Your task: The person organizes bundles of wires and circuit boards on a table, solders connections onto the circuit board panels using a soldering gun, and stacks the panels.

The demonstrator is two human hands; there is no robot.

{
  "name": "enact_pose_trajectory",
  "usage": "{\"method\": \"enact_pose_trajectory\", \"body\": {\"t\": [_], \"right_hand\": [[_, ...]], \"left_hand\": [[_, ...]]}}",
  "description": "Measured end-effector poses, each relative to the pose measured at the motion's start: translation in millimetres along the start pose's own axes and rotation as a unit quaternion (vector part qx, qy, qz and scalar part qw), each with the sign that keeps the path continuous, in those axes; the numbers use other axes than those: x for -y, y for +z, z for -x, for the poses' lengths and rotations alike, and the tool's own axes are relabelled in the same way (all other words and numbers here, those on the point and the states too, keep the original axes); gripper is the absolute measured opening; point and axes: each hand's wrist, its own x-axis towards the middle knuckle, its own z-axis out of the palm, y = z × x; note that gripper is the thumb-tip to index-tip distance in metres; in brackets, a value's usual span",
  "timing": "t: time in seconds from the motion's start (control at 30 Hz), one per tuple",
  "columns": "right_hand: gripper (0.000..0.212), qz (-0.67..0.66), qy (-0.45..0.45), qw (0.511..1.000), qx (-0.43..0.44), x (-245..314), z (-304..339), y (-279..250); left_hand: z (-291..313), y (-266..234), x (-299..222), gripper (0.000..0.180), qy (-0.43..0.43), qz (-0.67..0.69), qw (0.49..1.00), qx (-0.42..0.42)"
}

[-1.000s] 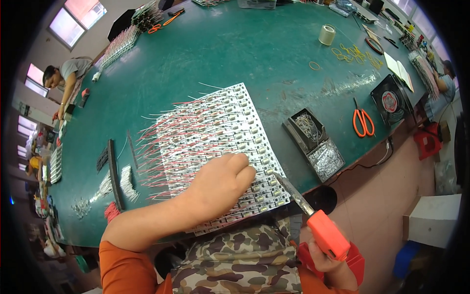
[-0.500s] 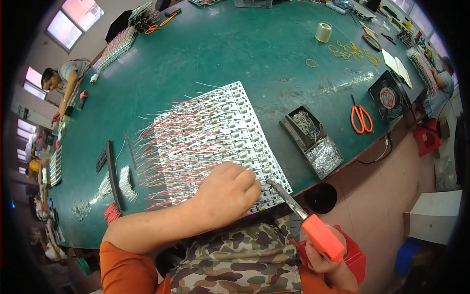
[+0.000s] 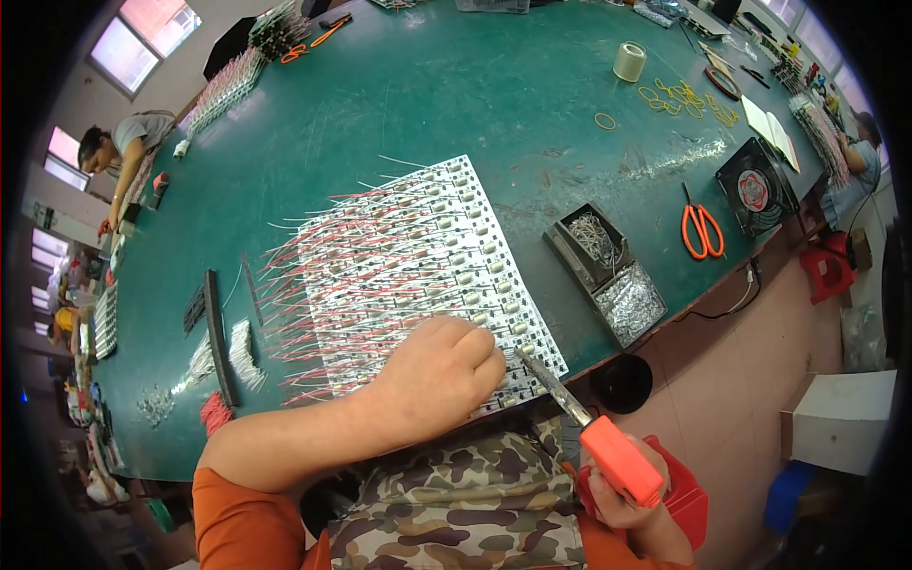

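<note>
A large panel of white circuit boards (image 3: 480, 249) lies in front of me, with rows of parts and many thin red and white wires (image 3: 332, 256) sticking out over its left side. Over the panel's near part, my left hand (image 3: 444, 369) is closed with curled fingers; whatever they pinch is hidden beneath the hand. My right hand (image 3: 622, 494) grips the red handle of a soldering iron (image 3: 622, 458). The iron slants up and left, its tip at the panel's near right part, just right of my left knuckles.
To the right sit a dark box with wire scraps (image 3: 591, 242), crumpled foil (image 3: 629, 302), orange-handled scissors (image 3: 701, 233) and a black fan (image 3: 757, 187). Cut wire bundles (image 3: 245, 353) and a dark bar (image 3: 218, 337) lie left. Other people work at the table's left and right sides.
The soldering iron and my right hand have shifted very slightly to the left. My left hand stays in place on the panel.
</note>
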Motion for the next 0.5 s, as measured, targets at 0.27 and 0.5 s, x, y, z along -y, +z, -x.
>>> {"method": "enact_pose_trajectory", "body": {"t": [0.27,0.5], "right_hand": [[0.057,0.013,-0.017,1.000,-0.019,10.1,-12.3,-4.3],[0.051,0.092,-0.026,0.995,0.017,11.5,-2.6,-15.5]], "left_hand": [[0.0,2.0,-1.1,0.024,-0.002,-0.003,1.000,-0.001],[-0.4,0.7,-0.1,0.024,-0.003,-0.003,1.000,0.000]]}}
